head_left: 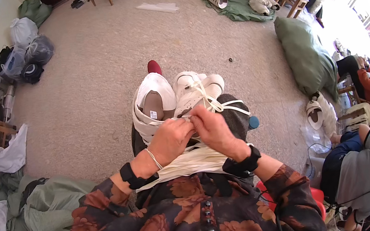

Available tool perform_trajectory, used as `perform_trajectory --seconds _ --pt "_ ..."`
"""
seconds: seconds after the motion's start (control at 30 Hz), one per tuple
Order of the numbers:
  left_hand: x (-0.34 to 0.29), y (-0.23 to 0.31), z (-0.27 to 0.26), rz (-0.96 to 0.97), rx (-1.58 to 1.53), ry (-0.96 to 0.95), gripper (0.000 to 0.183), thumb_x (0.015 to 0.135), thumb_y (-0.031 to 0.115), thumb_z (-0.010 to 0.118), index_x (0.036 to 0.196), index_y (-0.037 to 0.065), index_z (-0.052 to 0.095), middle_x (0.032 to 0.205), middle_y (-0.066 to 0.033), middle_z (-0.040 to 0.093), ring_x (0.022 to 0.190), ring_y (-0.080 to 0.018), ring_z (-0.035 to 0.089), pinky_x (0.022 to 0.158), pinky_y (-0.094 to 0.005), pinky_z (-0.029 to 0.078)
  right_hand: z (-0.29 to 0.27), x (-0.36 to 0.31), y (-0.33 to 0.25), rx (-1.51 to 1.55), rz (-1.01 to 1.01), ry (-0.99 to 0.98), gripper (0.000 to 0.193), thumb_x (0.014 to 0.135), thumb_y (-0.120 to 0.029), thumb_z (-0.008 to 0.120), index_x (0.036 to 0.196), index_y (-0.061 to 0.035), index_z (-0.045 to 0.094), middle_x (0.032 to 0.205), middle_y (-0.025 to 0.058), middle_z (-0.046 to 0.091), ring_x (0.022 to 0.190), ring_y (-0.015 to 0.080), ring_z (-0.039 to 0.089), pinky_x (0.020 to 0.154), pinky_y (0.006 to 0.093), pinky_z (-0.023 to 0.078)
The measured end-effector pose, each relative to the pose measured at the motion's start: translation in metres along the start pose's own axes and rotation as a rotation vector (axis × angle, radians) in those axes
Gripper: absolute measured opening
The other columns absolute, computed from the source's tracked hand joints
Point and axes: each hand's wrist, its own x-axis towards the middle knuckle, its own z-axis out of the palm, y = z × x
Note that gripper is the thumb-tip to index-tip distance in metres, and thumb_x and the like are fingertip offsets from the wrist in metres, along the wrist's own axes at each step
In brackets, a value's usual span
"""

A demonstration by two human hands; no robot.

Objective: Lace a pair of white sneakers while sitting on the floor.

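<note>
A pair of off-white sneakers point(213, 84) rests over my lap, with a cream shoelace point(215, 105) looped loosely across the top and hanging to the right. At the near end of the shoes my left hand point(170, 140) and my right hand point(216, 129) meet, fingertips pinched together on what looks like the lace; the exact grip is partly hidden by my fingers. Left of the pair is a stack of white shoes point(144, 128), nested together, the top one showing a brown insole point(152, 105). A bundle of cream laces point(180, 170) lies across my lap beneath my wrists.
Green cloth point(63, 211) is heaped at the left, below a small rack. Bags point(39, 49) sit by the far left wall. A stuffed green sack point(305, 52) stands at the right. Other people sit at right and far right; a person in grey point(360, 168) bends close by.
</note>
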Motion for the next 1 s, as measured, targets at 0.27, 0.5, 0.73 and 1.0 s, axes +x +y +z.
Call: perform_trajectory --seconds 0.27,0.5,0.73,1.0 --pt "-0.021 -0.023 -0.053 -0.441 -0.302 0.046 0.006 0.091 0.003 0.066 0.093 -0.002 0.068 0.077 -0.0049 0.060 0.066 -0.0103 0.054 0.060 -0.0266 0.043 -0.018 -0.001 0.026 -0.133 -0.030 0.079 0.009 0.095 -0.007 0.057 0.102 -0.0040 0.056 0.075 0.0232 0.064 0.071 0.0432 0.064 0.060 0.0482 0.050" --pt "-0.022 -0.031 -0.034 -0.297 -0.137 0.155 0.010 0.095 0.004 0.059 0.099 0.000 0.067 0.079 -0.0063 0.063 0.067 -0.0130 0.058 0.062 -0.0294 0.047 -0.007 0.006 0.024 -0.130 -0.104 0.128 0.005 0.094 -0.004 0.057 0.097 -0.0005 0.059 0.074 0.0199 0.065 0.067 0.0397 0.065 0.062 0.0421 0.051" --pt "0.008 -0.012 -0.023 -0.392 -0.412 -0.004 0.014 0.098 0.003 0.051 0.111 -0.001 0.053 0.082 -0.0094 0.068 0.072 -0.0147 0.067 0.065 -0.0290 0.053 0.013 0.009 -0.002 0.417 0.236 -0.024 0.011 0.093 -0.004 0.060 0.101 0.0023 0.065 0.079 0.0166 0.068 0.068 0.0268 0.067 0.064 0.0341 0.052" --pt "0.013 -0.008 -0.027 -0.404 -0.472 -0.077 0.009 0.099 0.004 0.050 0.104 -0.002 0.054 0.080 -0.0098 0.068 0.072 -0.0148 0.068 0.066 -0.0284 0.055 0.003 0.006 -0.011 0.154 0.020 -0.037 0.013 0.092 -0.004 0.059 0.101 0.0026 0.066 0.083 0.0180 0.068 0.074 0.0326 0.067 0.065 0.0376 0.052"
